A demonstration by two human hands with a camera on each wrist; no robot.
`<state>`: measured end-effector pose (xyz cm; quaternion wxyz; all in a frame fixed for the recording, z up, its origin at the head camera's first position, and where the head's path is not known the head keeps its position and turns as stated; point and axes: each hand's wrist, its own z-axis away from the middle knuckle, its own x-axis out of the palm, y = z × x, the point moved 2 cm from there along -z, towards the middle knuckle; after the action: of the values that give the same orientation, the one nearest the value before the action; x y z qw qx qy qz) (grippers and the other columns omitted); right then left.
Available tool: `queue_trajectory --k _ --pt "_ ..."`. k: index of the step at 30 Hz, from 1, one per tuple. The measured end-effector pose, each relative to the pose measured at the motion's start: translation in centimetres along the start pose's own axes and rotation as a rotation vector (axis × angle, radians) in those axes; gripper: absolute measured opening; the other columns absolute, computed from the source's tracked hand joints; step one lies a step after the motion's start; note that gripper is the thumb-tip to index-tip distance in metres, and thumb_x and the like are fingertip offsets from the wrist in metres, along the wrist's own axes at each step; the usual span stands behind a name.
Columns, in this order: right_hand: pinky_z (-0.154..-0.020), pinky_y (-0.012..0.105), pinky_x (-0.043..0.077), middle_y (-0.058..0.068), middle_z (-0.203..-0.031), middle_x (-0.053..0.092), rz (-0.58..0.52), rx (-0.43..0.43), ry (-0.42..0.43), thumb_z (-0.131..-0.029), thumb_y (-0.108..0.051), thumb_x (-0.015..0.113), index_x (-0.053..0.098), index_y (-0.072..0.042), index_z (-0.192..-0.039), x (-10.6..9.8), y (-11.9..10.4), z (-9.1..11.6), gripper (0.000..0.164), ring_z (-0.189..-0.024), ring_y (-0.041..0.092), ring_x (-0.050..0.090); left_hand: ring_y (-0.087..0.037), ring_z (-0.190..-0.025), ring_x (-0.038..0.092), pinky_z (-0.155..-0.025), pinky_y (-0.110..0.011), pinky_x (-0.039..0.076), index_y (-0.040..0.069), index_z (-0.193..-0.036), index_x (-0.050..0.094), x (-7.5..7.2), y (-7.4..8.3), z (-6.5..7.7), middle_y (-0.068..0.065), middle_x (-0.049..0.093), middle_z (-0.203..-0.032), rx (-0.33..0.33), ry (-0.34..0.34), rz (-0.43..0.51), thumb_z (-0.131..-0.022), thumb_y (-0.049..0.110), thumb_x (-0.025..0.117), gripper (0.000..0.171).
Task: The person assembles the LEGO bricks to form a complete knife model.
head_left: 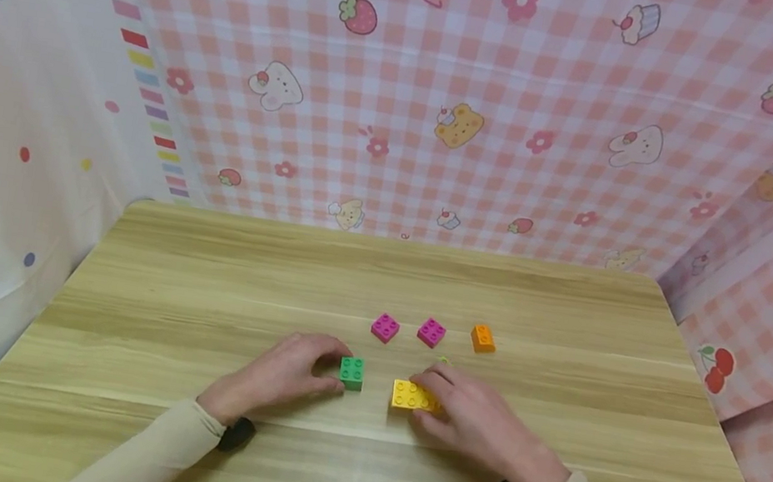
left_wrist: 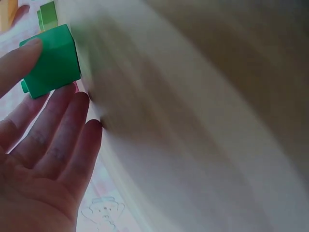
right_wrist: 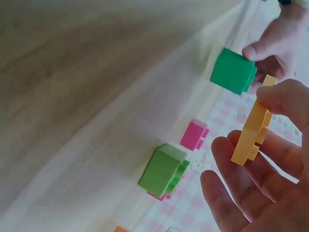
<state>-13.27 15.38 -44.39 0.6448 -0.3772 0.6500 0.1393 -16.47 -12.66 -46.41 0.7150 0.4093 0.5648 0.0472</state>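
Observation:
My left hand [head_left: 285, 372] pinches a green 2x2 toy building brick [head_left: 351, 374] between thumb and fingertips, studs up. In the left wrist view the thumb presses one side of the green brick [left_wrist: 54, 62]. To its right, my right hand [head_left: 479, 420] grips a flat yellow building brick [head_left: 408, 394], longer than the green one. The right wrist view shows this yellow brick [right_wrist: 251, 128] between thumb and fingers, raised off the table. A gap separates the two held bricks. Behind the right hand stands a light green brick [right_wrist: 163, 170], mostly hidden in the head view.
Farther back on the wooden table [head_left: 238, 268] lie two magenta bricks, one on the left [head_left: 385, 327] and one in the middle [head_left: 431, 332]. An orange brick [head_left: 483, 339] lies to their right. A pink checked cloth [head_left: 407, 160] hangs behind the table's far edge.

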Motion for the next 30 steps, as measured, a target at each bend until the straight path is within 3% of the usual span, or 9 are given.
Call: queue_trajectory --k 13,22,30 --pt "-0.082 0.028 0.06 0.003 -0.113 0.068 0.009 -0.004 0.141 -0.087 -0.019 0.085 0.07 -0.005 -0.123 -0.9 0.3 -0.1 0.042 -0.093 0.011 0.065 -0.022 -0.112 0.067 -0.103 -0.046 0.052 0.008 -0.126 0.07 1.4 1.8 -0.6 -0.007 0.072 -0.122 0.057 -0.038 -0.082 -0.088 0.027 0.084 0.045" --pt "-0.08 0.027 0.06 0.004 -0.114 0.068 -0.006 0.001 0.149 -0.087 -0.017 0.083 0.069 -0.005 -0.125 -0.9 0.2 -0.1 0.043 -0.092 0.011 0.063 -0.021 -0.107 0.068 -0.099 -0.043 0.055 0.007 -0.123 0.07 2.1 2.5 -0.8 -0.005 0.074 -0.117 0.098 -0.045 -0.108 -0.087 0.025 0.085 0.043" --pt "-0.081 0.028 0.06 0.004 -0.117 0.067 -0.017 0.005 0.155 -0.088 -0.021 0.083 0.069 -0.007 -0.127 -1.0 -0.1 -0.3 0.043 -0.093 0.011 0.063 -0.024 -0.114 0.067 -0.103 -0.045 0.053 0.006 -0.126 0.069 2.3 2.6 -0.9 -0.007 0.073 -0.122 0.111 -0.036 -0.097 -0.087 0.024 0.085 0.046"
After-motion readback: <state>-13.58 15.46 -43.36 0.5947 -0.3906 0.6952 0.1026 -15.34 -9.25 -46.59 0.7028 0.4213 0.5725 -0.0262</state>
